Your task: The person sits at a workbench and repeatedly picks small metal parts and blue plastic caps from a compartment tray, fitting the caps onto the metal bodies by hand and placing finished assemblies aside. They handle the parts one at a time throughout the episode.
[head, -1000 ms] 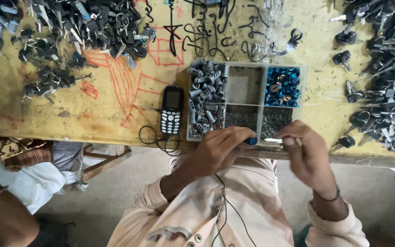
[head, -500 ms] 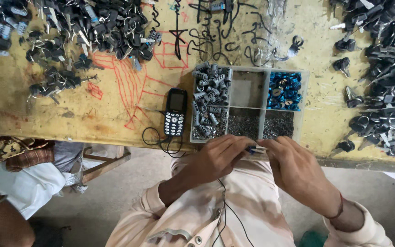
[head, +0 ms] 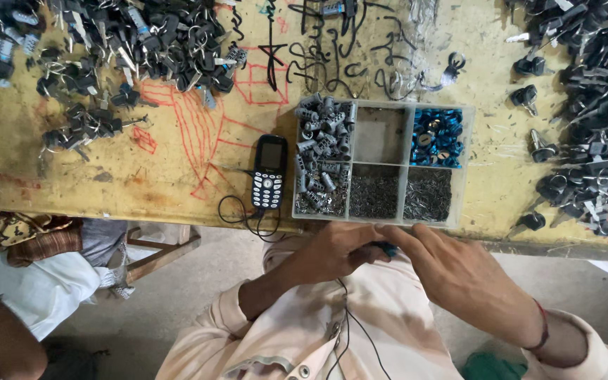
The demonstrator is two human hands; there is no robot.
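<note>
A clear plastic tray (head: pixel 470 169) with six compartments sits at the near edge of the yellow surface (head: pixel 177 176). Its tall left compartment is heaped with grey cylinders (head: pixel 321 151), too many to count; the upper middle one looks bare; the upper right one holds blue rings (head: pixel 436 137), also too crowded to count; the two lower compartments at middle and right hold fine dark pins (head: pixel 427 193). Just below the tray, off the edge of the surface, the left hand (head: pixel 336 250) is closed around a small blue part (head: pixel 388 248), of which only a tip shows. The right hand (head: pixel 462 271) meets it there, its fingertips pinched toward the same part; whether they grip it cannot be told. One dark keypad phone (head: pixel 269 172) lies just left of the tray, with a black cable (head: pixel 237 211) looping from it. Piles of dark keys (head: pixel 592 105) cover the far left and right of the surface.
</note>
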